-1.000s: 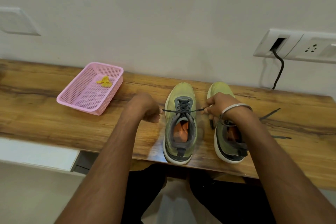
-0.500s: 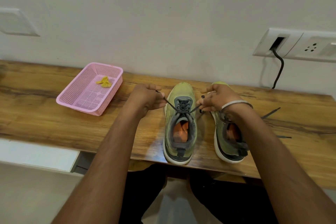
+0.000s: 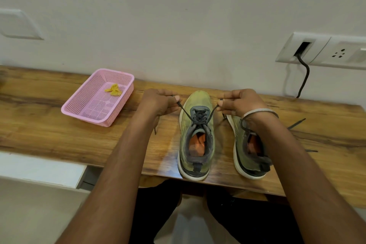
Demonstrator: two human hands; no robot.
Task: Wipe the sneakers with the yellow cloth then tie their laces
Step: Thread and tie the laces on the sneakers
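Two olive-green sneakers stand side by side on the wooden table (image 3: 59,134), toes toward the wall. My left hand (image 3: 158,102) pinches the left end of the dark lace (image 3: 185,111) of the left sneaker (image 3: 196,136). My right hand (image 3: 239,101) pinches that lace's right end. Both ends run taut up and outward from the top eyelets. The right sneaker (image 3: 249,156) lies partly under my right wrist, its laces loose on the table. The crumpled yellow cloth (image 3: 113,90) lies in the pink basket (image 3: 89,117).
The pink basket sits at the back left of the table. A wall socket plate (image 3: 320,51) with a black cable (image 3: 304,77) hanging down is at the back right. The table's front edge is close to the sneakers' heels.
Both hands moved away from me toward the wall and slightly upward, so the lace ends now slant up from the eyelets instead of stretching flat sideways across the shoe.
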